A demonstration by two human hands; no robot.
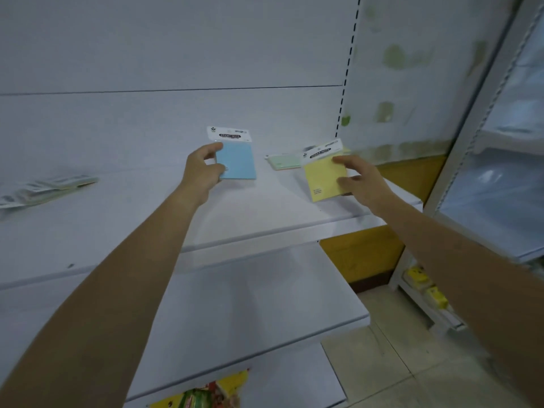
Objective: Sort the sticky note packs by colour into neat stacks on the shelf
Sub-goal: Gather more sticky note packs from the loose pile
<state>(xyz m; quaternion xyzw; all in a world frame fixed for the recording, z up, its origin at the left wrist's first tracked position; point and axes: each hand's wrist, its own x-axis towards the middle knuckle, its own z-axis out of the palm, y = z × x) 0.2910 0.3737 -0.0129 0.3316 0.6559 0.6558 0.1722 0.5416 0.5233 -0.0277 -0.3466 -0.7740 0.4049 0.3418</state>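
A: Fixtures, largest first?
B: White shop shelf [265, 213], mostly bare; a second shelving unit at right; tiled floor.

A: Stock?
B: Loose heap of packs [50, 187] far left; green pack [284, 161] lying flat at the back; blue pack [238, 163] in left hand [203, 172], fingers closed on its edge; yellow pack [325, 178] in right hand [362, 181], fingers pinching it.

A: Step?
B: Likely placing; each colour needs its own spot, edges squared.

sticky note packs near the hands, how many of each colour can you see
blue pack, held in the left hand: 1
yellow pack, held in the right hand: 1
green pack, lying flat on the shelf between them: 1
total: 3
The blurred pile at far left can't be counted.
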